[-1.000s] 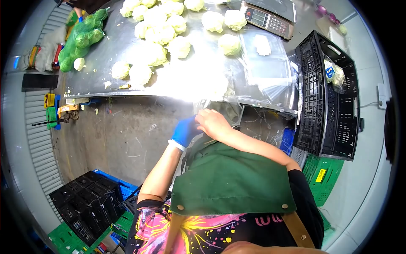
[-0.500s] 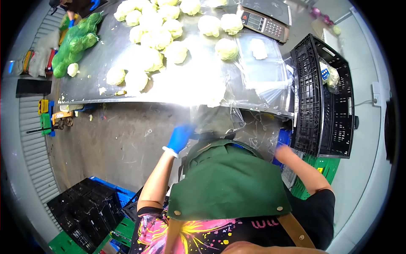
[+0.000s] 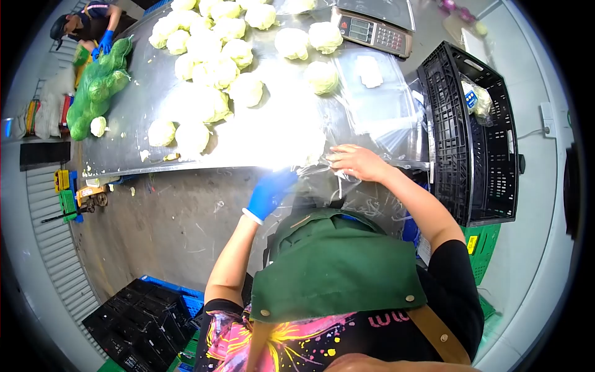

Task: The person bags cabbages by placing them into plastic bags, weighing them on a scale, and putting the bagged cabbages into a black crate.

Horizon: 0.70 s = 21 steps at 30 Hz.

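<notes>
My left hand [image 3: 271,194], in a blue glove, is at the table's front edge. Motion and glare smear its fingers, so its grip cannot be made out. My bare right hand [image 3: 358,163] reaches over the same edge, fingers spread and touching a clear plastic bag [image 3: 319,184]. The bag hangs between both hands; a pale shape by the fingers is washed out by the light. Pale green cabbages [image 3: 246,90] lie across the steel table [image 3: 133,155], several in a pile. To the right are flat clear bags [image 3: 381,105].
A digital scale [image 3: 372,32] stands at the back right. A black crate [image 3: 446,136] holds a wrapped vegetable. Another person [image 3: 93,25] at the far left touches a green mesh sack [image 3: 99,90]. Black crates [image 3: 139,319] are stacked on the floor behind left.
My right hand has moved from beside the blue item at the right up to the plastic bag. My left hand has shifted slightly. The other person has come further into view.
</notes>
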Motion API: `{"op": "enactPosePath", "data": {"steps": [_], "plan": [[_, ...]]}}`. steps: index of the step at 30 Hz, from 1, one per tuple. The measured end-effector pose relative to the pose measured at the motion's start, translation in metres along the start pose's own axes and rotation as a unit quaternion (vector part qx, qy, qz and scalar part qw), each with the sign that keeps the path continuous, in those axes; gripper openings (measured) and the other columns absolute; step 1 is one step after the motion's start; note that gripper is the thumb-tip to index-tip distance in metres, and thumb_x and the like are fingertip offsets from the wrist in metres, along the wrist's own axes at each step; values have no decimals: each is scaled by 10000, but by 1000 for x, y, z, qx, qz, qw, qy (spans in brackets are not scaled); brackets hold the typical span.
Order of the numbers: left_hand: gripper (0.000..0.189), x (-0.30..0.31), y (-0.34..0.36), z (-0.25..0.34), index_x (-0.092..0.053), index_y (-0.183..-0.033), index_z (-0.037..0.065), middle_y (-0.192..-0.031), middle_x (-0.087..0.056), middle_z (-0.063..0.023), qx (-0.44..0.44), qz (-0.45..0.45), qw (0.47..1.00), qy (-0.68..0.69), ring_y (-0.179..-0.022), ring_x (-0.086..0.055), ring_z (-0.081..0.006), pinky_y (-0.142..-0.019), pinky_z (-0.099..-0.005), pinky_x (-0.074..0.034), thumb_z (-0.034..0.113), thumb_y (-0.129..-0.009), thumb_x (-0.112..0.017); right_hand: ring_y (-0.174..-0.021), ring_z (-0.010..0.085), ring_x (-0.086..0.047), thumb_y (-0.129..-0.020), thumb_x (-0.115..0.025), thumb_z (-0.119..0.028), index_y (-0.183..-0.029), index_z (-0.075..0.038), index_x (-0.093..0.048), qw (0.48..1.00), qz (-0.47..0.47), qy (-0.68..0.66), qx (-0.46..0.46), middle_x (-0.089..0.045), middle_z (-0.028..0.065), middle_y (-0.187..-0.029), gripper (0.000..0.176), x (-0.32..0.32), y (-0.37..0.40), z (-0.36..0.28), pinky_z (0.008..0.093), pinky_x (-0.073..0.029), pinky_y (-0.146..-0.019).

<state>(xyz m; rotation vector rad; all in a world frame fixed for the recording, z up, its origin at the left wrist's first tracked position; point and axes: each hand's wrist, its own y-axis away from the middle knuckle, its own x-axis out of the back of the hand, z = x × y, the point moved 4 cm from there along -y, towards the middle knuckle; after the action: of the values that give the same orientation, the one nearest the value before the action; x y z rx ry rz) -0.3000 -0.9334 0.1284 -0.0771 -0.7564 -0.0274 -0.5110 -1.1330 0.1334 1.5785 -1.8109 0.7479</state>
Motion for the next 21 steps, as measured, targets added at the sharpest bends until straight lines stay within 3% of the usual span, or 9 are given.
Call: {"op": "enactPosePath", "data": {"steps": [3,5,6,9,10,13,15,20,21], "plan": [[314,9,-10,-27,-669,-1191,25,-1171,-689,-106,50,47,985,156,-1027,-658,-188,-883,-315,-521,54,-943,-478,-1107,262,-627,-1010,-479,-322,-1047,-17,-701,898,17,-394,-197,-707,120,-1088,379,-19,-8,43,366,-456,-988],[329,10,-26,-48,-691,-1141,-4,-1135,-698,-126,264,9,891,371,-987,-665,-191,-893,-321,-527,101,-965,-433,-915,260,-704,-1014,-455,-399,-937,7,-692,800,22,-517,-304,-727,144,-921,476,-16,-22,61,362,-540,-832],[632,11,-36,-51,-616,-1161,-112,-1182,-659,-192,324,11,831,452,-1045,-652,-274,-989,-372,-480,438,-1050,-325,-915,260,-704,-1014,-455,-399,-937,7,-692,801,26,-515,-304,-727,144,-921,476,-17,-30,63,362,-540,-832],[615,-39,-45,-110,-539,-1249,-122,-1212,-626,-235,334,51,643,688,-1070,-635,-308,-1001,-396,-473,422,-1048,-335,-754,239,-712,-993,-493,-400,-882,-32,-669,698,104,-545,-452,-715,139,-810,423,-34,-38,86,354,-555,-691],[614,-59,-43,-131,-467,-1312,-127,-1236,-598,-262,323,28,665,672,-1116,-609,-341,-1011,-426,-465,412,-1046,-343,-713,231,-705,-990,-494,-399,-874,-43,-650,686,124,-534,-479,-703,125,-770,406,-41,-34,92,358,-548,-638],[479,-17,-64,-57,-507,-1277,-70,-1127,-648,-186,404,96,492,765,-1006,-643,-270,-884,-370,-539,330,-1042,-388,-822,266,-697,-956,-551,-350,-954,-41,-630,646,179,-521,-528,-698,137,-869,319,-30,-31,76,385,-547,-712],[508,-24,-63,-71,-498,-1292,-56,-1112,-655,-175,427,89,515,738,-990,-647,-269,-871,-373,-540,371,-1039,-390,-1043,310,-625,-876,-629,-230,-1068,-22,-612,831,413,83,-362,-659,157,-1053,284,21,-39,34,424,-498,-905],[513,-62,-49,-124,-577,-1195,-57,-1084,-658,-172,424,93,521,735,-995,-647,-290,-855,-416,-537,410,-997,-498,-1257,315,-448,-708,-790,-231,-1303,-129,-528,986,72,142,-44,-496,115,-1352,657,11,-106,-29,508,-421,-1018],[427,-75,-42,-155,-594,-1178,-36,-1082,-662,-158,426,44,718,549,-982,-650,-284,-835,-407,-535,334,-968,-550,-1277,325,-425,-662,-822,-249,-1317,-152,-521,989,19,116,-89,-463,101,-1385,728,-6,-106,-7,518,-420,-1017]]}}
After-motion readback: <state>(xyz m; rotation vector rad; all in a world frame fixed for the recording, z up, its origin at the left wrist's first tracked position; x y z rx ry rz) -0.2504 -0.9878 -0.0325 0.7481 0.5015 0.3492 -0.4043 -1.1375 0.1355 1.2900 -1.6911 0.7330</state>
